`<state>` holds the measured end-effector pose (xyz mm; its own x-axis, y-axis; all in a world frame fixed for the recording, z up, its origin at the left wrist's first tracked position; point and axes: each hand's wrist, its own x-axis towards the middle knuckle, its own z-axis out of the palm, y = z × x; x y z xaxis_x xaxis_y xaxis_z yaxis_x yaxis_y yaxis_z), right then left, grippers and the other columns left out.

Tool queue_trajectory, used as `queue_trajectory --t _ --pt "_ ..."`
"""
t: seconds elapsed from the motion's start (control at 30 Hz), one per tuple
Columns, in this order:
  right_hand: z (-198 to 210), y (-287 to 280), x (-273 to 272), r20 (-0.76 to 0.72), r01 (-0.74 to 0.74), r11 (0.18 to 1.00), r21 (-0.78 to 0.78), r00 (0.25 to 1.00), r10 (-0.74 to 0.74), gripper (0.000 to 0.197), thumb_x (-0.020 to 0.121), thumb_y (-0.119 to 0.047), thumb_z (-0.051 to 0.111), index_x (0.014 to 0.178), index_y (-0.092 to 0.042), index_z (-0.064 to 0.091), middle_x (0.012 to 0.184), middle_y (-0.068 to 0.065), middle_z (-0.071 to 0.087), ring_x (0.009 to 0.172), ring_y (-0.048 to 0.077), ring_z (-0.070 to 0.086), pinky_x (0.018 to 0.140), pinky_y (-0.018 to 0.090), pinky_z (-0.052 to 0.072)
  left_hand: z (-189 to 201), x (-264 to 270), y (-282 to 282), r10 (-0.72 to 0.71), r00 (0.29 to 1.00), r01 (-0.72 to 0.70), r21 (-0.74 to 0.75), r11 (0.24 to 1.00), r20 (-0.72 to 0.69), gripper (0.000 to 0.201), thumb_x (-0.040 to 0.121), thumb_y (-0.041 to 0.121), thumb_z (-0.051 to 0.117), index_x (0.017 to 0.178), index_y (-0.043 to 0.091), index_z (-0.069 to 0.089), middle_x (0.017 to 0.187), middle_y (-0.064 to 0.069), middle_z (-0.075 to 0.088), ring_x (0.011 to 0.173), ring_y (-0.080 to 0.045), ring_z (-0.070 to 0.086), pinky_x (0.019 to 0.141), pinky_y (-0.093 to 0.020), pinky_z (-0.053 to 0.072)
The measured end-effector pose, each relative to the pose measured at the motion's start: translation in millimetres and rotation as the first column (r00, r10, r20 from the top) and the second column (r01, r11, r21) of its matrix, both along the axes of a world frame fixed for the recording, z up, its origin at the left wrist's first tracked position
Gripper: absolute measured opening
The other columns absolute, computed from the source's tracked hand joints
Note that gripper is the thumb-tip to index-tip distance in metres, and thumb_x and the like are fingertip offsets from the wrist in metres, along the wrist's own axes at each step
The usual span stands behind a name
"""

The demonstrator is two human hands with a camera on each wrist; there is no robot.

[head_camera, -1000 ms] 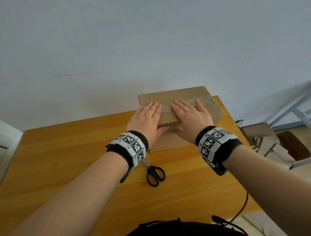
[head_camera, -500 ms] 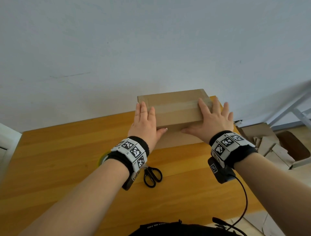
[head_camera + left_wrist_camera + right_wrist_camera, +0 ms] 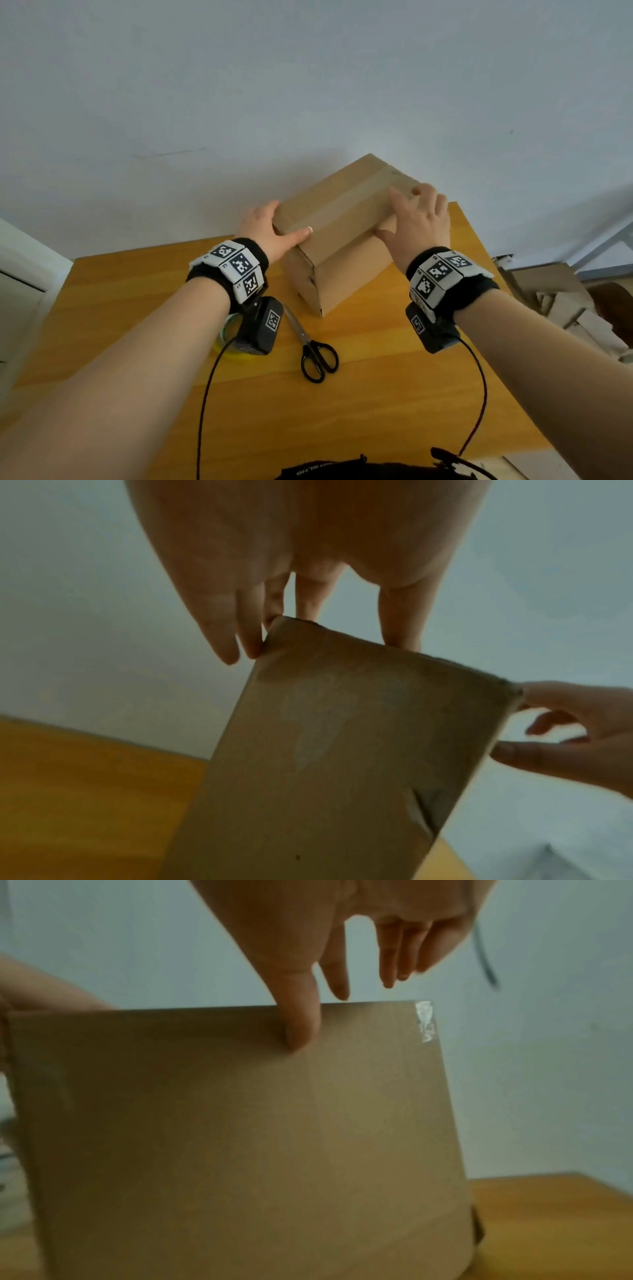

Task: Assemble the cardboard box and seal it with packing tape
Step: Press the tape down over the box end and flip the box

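Observation:
The brown cardboard box (image 3: 342,219) stands on the wooden table (image 3: 137,308), turned at an angle with one corner towards me. A strip of clear tape (image 3: 349,202) runs along its closed top. My left hand (image 3: 277,226) grips the left end, thumb on top and fingers behind. My right hand (image 3: 418,219) grips the right end, fingers over the top. In the right wrist view its thumb (image 3: 301,1026) presses the side of the box (image 3: 240,1123), near a crinkled tape end (image 3: 424,1020). The left wrist view shows the box (image 3: 325,750) held between both hands.
Black-handled scissors (image 3: 317,353) lie on the table in front of the box. A tape roll (image 3: 227,334) sits half hidden under my left wrist. A pale wall stands close behind the box. Cardboard scraps (image 3: 561,301) lie on the floor past the table's right edge.
Both hands went from lying flat on the box top to its two ends. The box has been turned from square-on to corner-on.

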<state>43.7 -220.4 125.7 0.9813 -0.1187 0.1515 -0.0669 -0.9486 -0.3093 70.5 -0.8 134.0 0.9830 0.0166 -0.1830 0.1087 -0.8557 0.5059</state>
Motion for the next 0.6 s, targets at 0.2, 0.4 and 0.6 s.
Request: queue_trajectory --t 0.2,0.4,0.6 --pt "-1 21 -8 -0.112 -0.03 0.916 0.4 0.99 0.082 0.046 0.095 -0.011 0.038 0.14 -0.01 0.031 0.14 0.012 0.032 0.119 0.029 0.044 0.093 0.029 0.038 -1 -17 0 0.122 0.992 -0.123 -0.165 0.979 -0.017 0.072 0.077 0.05 0.065 0.137 0.022 0.038 0.141 0.0 0.042 0.127 -0.021 0.041 0.102 -0.035 0.036" --pt "-1 28 -13 -0.191 -0.103 0.841 0.531 0.953 0.237 0.083 0.084 -0.054 0.053 0.147 -0.013 0.016 0.153 0.002 0.02 0.135 0.022 0.03 0.102 0.028 0.032 0 -31 -6 0.148 0.988 -0.142 -0.134 0.981 0.034 0.074 0.078 0.049 0.065 0.139 0.017 0.036 0.138 -0.002 0.047 0.122 -0.019 0.047 0.092 -0.025 0.037" --pt "-12 28 -5 -0.201 -0.111 0.797 0.594 0.939 0.28 0.086 0.077 -0.049 0.066 0.147 -0.03 0.018 0.157 -0.004 0.0 0.139 0.019 0.023 0.111 0.033 0.032 1 -39 -10 0.102 0.995 -0.101 -0.069 0.992 0.015 0.076 0.079 0.051 0.061 0.14 0.013 0.036 0.138 -0.004 0.049 0.124 -0.022 0.048 0.103 -0.034 0.04"
